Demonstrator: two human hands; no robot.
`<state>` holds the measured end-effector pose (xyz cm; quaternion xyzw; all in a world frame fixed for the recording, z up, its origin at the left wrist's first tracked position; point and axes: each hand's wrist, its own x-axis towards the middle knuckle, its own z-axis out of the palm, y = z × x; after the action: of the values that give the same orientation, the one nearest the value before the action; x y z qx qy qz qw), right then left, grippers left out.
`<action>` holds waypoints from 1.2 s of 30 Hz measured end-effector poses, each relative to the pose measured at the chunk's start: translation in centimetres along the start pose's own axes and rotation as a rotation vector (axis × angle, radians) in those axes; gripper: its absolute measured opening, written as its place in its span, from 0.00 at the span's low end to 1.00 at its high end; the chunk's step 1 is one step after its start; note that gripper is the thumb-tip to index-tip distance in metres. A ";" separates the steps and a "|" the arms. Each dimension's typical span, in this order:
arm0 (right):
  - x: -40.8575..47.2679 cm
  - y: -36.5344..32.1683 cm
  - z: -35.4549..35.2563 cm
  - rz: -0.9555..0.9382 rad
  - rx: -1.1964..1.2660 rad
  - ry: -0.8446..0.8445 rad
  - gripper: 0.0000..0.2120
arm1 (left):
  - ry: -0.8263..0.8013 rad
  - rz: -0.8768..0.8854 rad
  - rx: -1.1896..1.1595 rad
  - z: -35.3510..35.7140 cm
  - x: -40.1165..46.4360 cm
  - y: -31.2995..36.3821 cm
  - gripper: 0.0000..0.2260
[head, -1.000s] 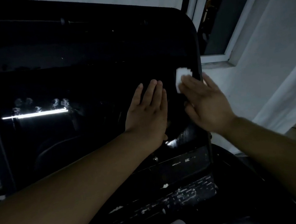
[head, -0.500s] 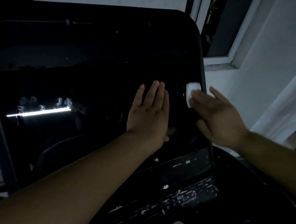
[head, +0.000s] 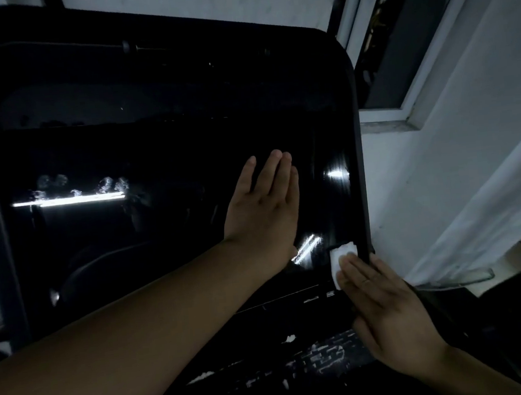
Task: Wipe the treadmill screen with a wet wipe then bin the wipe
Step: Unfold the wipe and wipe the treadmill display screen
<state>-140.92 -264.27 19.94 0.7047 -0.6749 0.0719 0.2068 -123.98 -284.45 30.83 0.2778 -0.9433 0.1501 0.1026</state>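
The treadmill screen is a large glossy black panel filling most of the head view. My left hand lies flat on its lower right part, fingers together and pointing up, holding nothing. A small white wet wipe is pressed against the screen's bottom right corner. My right hand covers most of the wipe with flat fingers, just inside the right frame. No bin is in view.
Below the screen sits a worn control panel with flaking white marks. A white wall and a window frame stand to the right. A pale curtain hangs at the right edge.
My right hand has slid the wipe down the screen's right edge, from mid-height to the bottom right corner. My left hand has stayed flat on the screen.
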 end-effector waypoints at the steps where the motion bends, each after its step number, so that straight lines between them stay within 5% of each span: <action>1: 0.2 0.0 -0.2 -0.010 0.001 0.007 0.28 | 0.001 -0.002 -0.003 0.0 0.0 0.0 0.51; 14: 18.4 6.6 -6.5 0.184 0.013 0.224 0.29 | -0.020 -0.003 -0.003 -0.1 0.1 -0.1 0.56; 20: 16.9 5.2 -6.3 0.003 -0.068 0.153 0.28 | -0.015 -0.012 -0.015 0.0 0.1 0.1 0.56; 28: 17.0 6.9 -6.9 0.128 -0.053 0.168 0.28 | -0.009 -0.007 -0.017 0.0 0.0 0.0 0.56; 36: 18.4 5.5 -7.1 0.028 -0.055 0.161 0.26 | -0.010 -0.003 -0.036 -0.1 0.0 -0.1 0.56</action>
<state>-143.58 -278.45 34.43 0.6814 -0.6675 0.1126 0.2783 -123.96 -284.52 30.91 0.2781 -0.9459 0.1317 0.1033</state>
